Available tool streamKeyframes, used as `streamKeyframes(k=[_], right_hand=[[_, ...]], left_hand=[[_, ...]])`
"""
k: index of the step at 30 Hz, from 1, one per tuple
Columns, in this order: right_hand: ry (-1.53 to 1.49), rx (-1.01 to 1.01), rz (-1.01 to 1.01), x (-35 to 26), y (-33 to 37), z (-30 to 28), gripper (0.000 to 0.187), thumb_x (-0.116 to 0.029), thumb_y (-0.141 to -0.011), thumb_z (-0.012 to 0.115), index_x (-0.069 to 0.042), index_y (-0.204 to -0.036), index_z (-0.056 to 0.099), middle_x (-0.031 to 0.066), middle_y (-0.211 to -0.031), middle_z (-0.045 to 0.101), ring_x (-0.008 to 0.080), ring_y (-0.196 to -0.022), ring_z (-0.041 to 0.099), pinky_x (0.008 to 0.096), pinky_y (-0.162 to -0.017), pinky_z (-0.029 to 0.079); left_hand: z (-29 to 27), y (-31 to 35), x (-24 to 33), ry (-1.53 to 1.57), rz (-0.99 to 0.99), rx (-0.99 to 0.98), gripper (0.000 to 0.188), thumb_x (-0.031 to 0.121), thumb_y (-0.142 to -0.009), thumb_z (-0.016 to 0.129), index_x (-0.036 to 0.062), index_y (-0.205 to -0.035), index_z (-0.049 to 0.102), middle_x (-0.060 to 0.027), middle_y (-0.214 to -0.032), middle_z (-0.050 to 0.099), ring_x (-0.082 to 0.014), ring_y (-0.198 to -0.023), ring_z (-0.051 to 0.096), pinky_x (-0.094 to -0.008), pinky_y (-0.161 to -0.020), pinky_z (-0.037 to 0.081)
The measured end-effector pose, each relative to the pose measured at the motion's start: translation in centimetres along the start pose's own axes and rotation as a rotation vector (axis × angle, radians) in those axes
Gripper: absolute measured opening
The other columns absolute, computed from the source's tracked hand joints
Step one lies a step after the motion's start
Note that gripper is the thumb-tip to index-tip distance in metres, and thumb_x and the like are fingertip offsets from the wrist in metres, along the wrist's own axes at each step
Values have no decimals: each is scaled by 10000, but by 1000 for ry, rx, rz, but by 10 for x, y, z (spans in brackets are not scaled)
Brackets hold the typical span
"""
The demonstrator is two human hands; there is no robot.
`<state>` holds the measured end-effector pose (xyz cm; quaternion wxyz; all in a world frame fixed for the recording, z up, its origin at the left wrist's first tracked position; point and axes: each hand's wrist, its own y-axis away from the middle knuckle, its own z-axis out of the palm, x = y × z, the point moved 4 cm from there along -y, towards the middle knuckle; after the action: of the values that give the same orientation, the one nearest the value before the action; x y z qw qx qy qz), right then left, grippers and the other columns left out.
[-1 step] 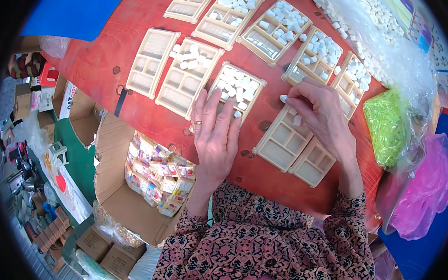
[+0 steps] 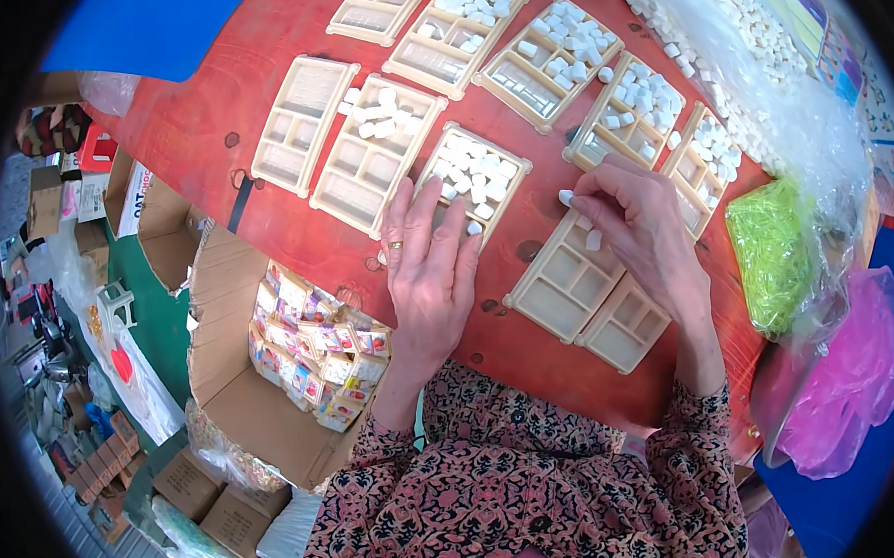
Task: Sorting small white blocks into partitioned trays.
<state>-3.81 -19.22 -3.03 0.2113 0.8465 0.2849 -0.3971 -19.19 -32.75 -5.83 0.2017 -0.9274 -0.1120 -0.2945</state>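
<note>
My left hand (image 2: 430,270) lies with its fingers stretched and apart over the near end of a cream divided tray (image 2: 522,166). Small white marshmallow-like pieces (image 2: 478,178) are heaped in that tray, and one sits by my fingertips. My right hand (image 2: 639,221) pinches a single white piece (image 2: 566,197) between thumb and fingertips. Below it is another cream tray (image 2: 550,309), its far end partly hidden by the hand. A second white piece (image 2: 593,240) shows just under my fingers. A smaller divided tray (image 2: 624,324) adjoins it, near my right wrist.
Several more trays (image 2: 305,121) stand across the red table (image 2: 190,111), some with white pieces. A big heap of pieces (image 2: 745,27) under clear plastic lies far right, beside a bag of green shreds (image 2: 770,255) and a pink bag (image 2: 840,372). A cardboard box (image 2: 258,407) of small packets stands left.
</note>
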Motion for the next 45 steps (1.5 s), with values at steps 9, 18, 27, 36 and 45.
streamKeyframes(k=[9, 18, 27, 36, 45], right_hand=[[-52, 4, -132, -12, -14, 7, 83, -26, -802, 637, 35, -831, 588, 145, -775, 567, 308, -699, 575, 378, -615, 440], [78, -4, -379, -44, -30, 34, 73, -24, -785, 599, 33, -766, 556, 174, -786, 561, 358, -745, 593, 422, -624, 469], [199, -76, -500, -59, -33, 75, 74, 1, -724, 561, 46, -781, 548, 190, -809, 573, 385, -777, 611, 457, -637, 491], [143, -15, -411, -52, -33, 56, 57, 14, -735, 551, 36, -787, 549, 186, -805, 559, 400, -767, 598, 459, -640, 480], [90, 191, -391, -45, -41, 43, 93, 36, -725, 561, 30, -818, 568, 184, -822, 569, 400, -775, 593, 442, -643, 479]], left_hand=[[-4, 0, -5, 81, 13, 98, 270, 0, -822, 628, -46, -1088, 640, -197, -1231, 564, -397, -1228, 472, -463, -1011, 392], [-11, 5, -5, 71, -36, 119, 209, -19, -829, 619, -60, -1031, 650, -200, -1223, 567, -393, -1228, 478, -451, -999, 409], [-19, 9, -9, 47, -36, 114, 209, -15, -822, 624, -54, -1024, 660, -194, -1238, 556, -388, -1240, 467, -446, -999, 406], [-21, 7, -7, 17, -7, 95, 246, -11, -826, 623, -77, -1063, 637, -208, -1247, 544, -409, -1241, 458, -458, -997, 409], [0, 5, 2, -176, 50, -161, 701, 264, -751, 732, -29, -1328, 462, -169, -1465, 359, -406, -1385, 262, -547, -1109, 171]])
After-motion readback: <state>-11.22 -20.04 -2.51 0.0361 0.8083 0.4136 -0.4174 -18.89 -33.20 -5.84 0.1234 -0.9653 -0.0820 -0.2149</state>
